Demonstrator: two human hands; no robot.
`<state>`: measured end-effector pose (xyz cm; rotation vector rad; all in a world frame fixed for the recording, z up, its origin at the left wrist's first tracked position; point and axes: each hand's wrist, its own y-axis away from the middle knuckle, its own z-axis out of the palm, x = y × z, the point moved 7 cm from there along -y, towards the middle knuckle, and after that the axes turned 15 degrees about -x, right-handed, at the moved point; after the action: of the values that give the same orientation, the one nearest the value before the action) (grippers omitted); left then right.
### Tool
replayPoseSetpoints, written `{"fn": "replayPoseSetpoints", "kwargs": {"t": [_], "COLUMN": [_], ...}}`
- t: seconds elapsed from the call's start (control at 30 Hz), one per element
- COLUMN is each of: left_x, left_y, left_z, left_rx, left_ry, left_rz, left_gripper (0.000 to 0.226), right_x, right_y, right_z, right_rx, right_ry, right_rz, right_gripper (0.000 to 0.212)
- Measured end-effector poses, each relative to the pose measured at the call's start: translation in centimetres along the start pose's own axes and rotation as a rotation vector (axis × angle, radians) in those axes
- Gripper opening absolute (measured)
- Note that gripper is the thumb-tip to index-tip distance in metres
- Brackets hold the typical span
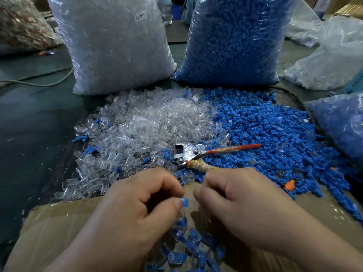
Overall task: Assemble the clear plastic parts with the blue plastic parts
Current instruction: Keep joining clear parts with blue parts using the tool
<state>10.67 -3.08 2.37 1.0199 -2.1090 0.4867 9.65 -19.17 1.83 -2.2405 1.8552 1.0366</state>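
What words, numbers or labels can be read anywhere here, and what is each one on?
"SJ 017": on a white sticker on the big bag of clear parts.
The bottle behind the bags: any label is too blurred to read.
No writing shows on the bag of blue parts, the pliers or the blue part pinched by the left hand.

Free passage over bare bench (35, 134) at left. Clear-part pile (149, 118), blue-part pile (265, 130) and pliers (196, 153) fill the middle. Clear-part bag (114, 46) and blue-part bag (235, 40) block the rear.

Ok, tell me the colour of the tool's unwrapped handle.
Red; the handle shows best in the head view.
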Motion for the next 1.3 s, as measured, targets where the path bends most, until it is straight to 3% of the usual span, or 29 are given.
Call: {"fn": "replayPoseSetpoints", "kwargs": {"t": [0.1, 0.3, 0.47, 0.53, 0.63, 0.7, 0.8, 1.1, 1.3], "left_x": [-1.0, -0.5, -0.2, -0.6, -1.7, -2.1, -2.1, -2.3, -2.7], "left_y": [-0.3, -0.6, -0.7, -0.6, -0.5, -0.6, -1.1, -1.5, -1.1], "left_z": [0.4, 2.0, 2.2, 1.8, 0.4, -0.1, 0.6, 0.9, 0.7], "left_rx": [-0.091, -0.206, -0.260, -0.219, -0.001, 0.089, 0.060, 0.093, 0.167], "left_ry": [-0.208, -0.306, -0.258, -0.231, -0.307, -0.407, -0.617, -0.458, -0.338], "left_rz": [-0.103, -0.061, -0.073, -0.127, -0.211, -0.256, -0.302, -0.283, -0.272], "left_gripper": [0.022, 0.029, 0.028, 0.027, 0.035, 0.051, 0.079, 0.020, 0.024], "right_x": [0.3, 0.6, -1.1, -1.5, -1.7, -1.6, -1.5, -1.6, -0.8], "right_y": [0.3, -0.3, -1.9, -2.5, -2.9, -2.9, -3.2, -3.3, -2.9], "right_z": [-0.2, -0.1, 1.2, 1.3, 1.1, 1.1, 1.2, 1.6, 1.0], "right_rx": [0.097, 0.190, 0.182, 0.171, 0.155, 0.149, 0.151, 0.187, 0.223], "right_ry": [0.351, 0.475, 0.530, 0.521, 0.492, 0.477, 0.478, 0.444, 0.268], "right_rz": [0.093, 0.109, 0.014, -0.016, -0.059, -0.076, -0.089, -0.147, -0.144], "right_gripper": [0.045, 0.060, 0.060, 0.054, 0.041, 0.036, 0.031, 0.018, 0.014]}}
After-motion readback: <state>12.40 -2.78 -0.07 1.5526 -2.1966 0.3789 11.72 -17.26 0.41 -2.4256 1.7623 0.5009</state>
